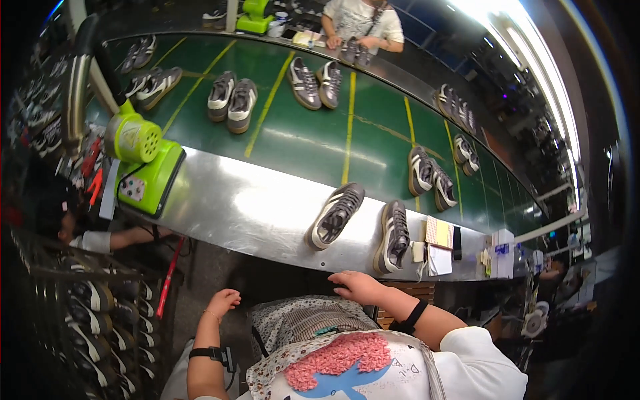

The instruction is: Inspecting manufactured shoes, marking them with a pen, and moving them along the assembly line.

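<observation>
My left hand [223, 302] hangs in front of the steel bench edge at the lower left, fingers loosely bent, nothing seen in it. My right hand [360, 288] is open just below the bench edge, thumb apart from the fingers, touching no shoe. Nearest to it are two dark grey sneakers with white stripes and gum soles. One sneaker [337, 217] lies tilted on the bench, overlapping the belt's edge; the other sneaker [393, 238] stands to its right. A patterned apron [293, 320] covers my lap.
A green conveyor belt [280, 143] with yellow lines carries several sneaker pairs. A lime-green machine [152, 179] stands at the bench's left end. Notepads [439, 233] and a white box [501, 253] lie right. Across the belt, a person [363, 27] handles shoes. A shoe rack [100, 327] stands lower left.
</observation>
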A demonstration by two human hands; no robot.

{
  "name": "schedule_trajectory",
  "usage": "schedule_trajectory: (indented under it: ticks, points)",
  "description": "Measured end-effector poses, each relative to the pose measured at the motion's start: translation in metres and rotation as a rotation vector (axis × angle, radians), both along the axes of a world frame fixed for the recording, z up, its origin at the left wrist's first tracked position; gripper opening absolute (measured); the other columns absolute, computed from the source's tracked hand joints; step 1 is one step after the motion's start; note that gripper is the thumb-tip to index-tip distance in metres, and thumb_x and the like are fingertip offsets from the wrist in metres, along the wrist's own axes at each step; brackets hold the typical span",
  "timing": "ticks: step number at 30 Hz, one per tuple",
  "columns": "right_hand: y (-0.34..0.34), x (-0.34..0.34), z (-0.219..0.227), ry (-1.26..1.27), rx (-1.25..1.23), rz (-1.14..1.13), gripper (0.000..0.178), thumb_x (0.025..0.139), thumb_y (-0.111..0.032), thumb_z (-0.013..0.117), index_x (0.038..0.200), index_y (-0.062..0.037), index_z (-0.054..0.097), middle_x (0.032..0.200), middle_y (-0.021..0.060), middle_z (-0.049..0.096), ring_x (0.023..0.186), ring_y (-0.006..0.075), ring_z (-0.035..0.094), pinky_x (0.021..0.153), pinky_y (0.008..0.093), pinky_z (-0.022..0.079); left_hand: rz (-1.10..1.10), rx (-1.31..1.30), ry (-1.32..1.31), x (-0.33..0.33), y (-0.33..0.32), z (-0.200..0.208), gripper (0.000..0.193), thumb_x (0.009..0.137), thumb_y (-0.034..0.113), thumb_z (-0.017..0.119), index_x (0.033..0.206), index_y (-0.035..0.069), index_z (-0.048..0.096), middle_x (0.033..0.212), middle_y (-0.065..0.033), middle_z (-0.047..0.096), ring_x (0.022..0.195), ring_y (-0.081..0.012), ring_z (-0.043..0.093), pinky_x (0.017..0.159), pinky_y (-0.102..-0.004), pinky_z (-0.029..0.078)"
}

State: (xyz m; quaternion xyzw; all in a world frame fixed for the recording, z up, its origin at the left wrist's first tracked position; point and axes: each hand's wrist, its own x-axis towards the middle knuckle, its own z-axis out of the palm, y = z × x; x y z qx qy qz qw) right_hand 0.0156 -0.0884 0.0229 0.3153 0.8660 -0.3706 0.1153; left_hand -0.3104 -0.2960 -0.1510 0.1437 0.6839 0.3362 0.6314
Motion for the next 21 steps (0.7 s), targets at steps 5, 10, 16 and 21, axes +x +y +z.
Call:
schedule_trajectory:
  ticks: [5, 10, 16, 21]
  points:
    - [0.004, 0.078, 0.004, 0.203, 0.193, -0.497, 0.024, 0.079, -0.013, 0.055, 0.101, -0.0029, 0.057, 0.089, 0.0143, 0.058, 0.084, 0.0298, 0.057, 0.074, 0.0379, 0.046, -0.084, 0.460, 0.129, 0.070, 0.083, 0.049, 0.021, 0.080, 0.009, 0.061, 0.099, 0.002, 0.059, 0.089, -0.0034, 0.061, 0.079, -0.0112, 0.058, 0.072, -0.0244, 0.047]
    - [0.037, 0.161, -0.015, 0.245, 0.321, -0.834, 0.023, 0.078, -0.010, 0.056, 0.099, -0.0035, 0.056, 0.087, 0.0128, 0.057, 0.082, 0.0276, 0.057, 0.073, 0.0353, 0.046, -0.514, 0.933, 0.856, 0.130, 0.175, 0.121, 0.038, 0.067, 0.010, 0.070, 0.102, 0.004, 0.056, 0.099, -0.0121, 0.055, 0.095, -0.0260, 0.053, 0.085, -0.0353, 0.043]
    - [0.126, 0.263, -0.053, 0.199, 0.473, -0.877, 0.026, 0.073, -0.011, 0.061, 0.098, -0.0038, 0.056, 0.093, 0.0133, 0.053, 0.085, 0.0280, 0.055, 0.078, 0.0342, 0.045, -0.763, 0.676, 1.297, 0.173, 0.226, 0.129, 0.047, 0.057, 0.010, 0.073, 0.100, 0.006, 0.057, 0.099, -0.0108, 0.053, 0.103, -0.0281, 0.046, 0.087, -0.0425, 0.036]
    - [0.223, 0.323, -0.072, 0.069, 0.650, -0.877, 0.024, 0.068, -0.006, 0.062, 0.091, -0.0078, 0.059, 0.112, 0.0173, 0.050, 0.105, 0.0344, 0.047, 0.091, 0.0388, 0.038, -1.038, 0.486, 1.424, 0.175, 0.233, 0.112, 0.038, 0.060, 0.015, 0.072, 0.095, 0.007, 0.059, 0.084, -0.0085, 0.062, 0.093, -0.0249, 0.054, 0.084, -0.0405, 0.036]
